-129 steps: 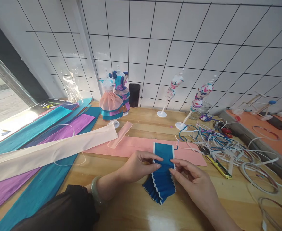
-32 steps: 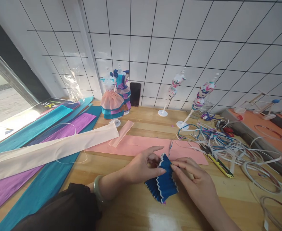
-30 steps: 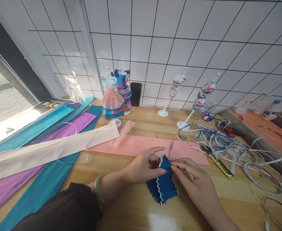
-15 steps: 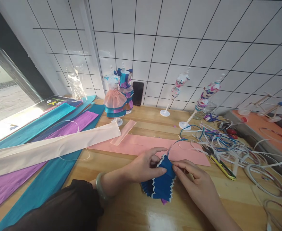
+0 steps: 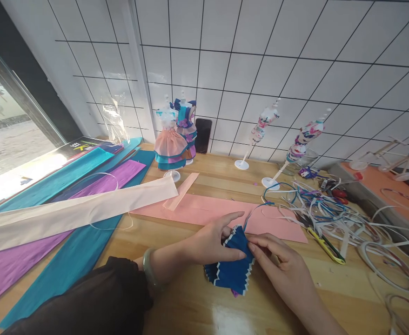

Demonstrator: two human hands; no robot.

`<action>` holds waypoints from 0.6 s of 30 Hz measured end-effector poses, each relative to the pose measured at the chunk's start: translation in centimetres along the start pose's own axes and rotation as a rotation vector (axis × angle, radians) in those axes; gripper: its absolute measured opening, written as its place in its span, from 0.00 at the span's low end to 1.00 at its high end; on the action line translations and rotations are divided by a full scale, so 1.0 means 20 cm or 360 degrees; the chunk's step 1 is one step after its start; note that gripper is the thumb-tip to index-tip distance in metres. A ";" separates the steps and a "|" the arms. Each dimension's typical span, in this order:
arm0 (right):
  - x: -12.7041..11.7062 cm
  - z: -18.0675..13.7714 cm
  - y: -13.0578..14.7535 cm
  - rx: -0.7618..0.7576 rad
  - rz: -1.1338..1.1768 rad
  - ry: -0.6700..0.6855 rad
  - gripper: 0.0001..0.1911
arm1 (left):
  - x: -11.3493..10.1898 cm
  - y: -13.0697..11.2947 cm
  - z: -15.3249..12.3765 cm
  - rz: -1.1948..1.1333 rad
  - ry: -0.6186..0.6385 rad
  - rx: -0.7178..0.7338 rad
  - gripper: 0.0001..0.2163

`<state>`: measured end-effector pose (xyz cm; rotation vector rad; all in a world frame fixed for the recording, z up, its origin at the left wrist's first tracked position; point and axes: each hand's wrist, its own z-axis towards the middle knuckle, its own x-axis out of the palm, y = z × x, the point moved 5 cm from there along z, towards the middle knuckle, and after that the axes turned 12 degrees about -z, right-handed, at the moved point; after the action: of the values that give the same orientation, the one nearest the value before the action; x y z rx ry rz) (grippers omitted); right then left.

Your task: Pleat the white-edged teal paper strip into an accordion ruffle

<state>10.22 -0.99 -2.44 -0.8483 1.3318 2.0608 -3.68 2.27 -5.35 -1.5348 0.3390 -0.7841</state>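
Between my hands, just above the table, is a small blue doll garment (image 5: 230, 270) with white zigzag trim along its edges. A bit of purple shows at its lower edge. My left hand (image 5: 214, 242) grips it from the left, thumb lying across the front and other fingers behind or inside the cloth. My right hand (image 5: 277, 260) pinches its right upper edge between thumb and fingertips. A narrow blue ribbon (image 5: 251, 214) rises from the top of the garment and curls to the right over a pink paper strip (image 5: 204, 209).
Cloth strips, including a cream one (image 5: 144, 193), spread leftward. Two dressed mini mannequins (image 5: 171, 144), a phone (image 5: 203, 135) and two slanting mannequins (image 5: 263, 121) stand along the tiled wall. Tangled ribbons (image 5: 316, 204) and a yellow cutter (image 5: 326, 246) lie at right.
The blue garment has turned slightly, showing more of its front panel. My left thumb has slid a little rightward across it. Both hands keep their hold; the whole view has shifted slightly.
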 end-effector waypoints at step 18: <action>-0.01 -0.01 0.02 -0.0026 0.0090 -0.0051 0.06 | -0.03 -0.01 0.00 0.0001 -0.0050 -0.0020 0.37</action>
<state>10.18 -1.26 -2.14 -0.7900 1.3378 2.1222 -4.10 2.66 -5.28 -1.5572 0.3218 -0.7582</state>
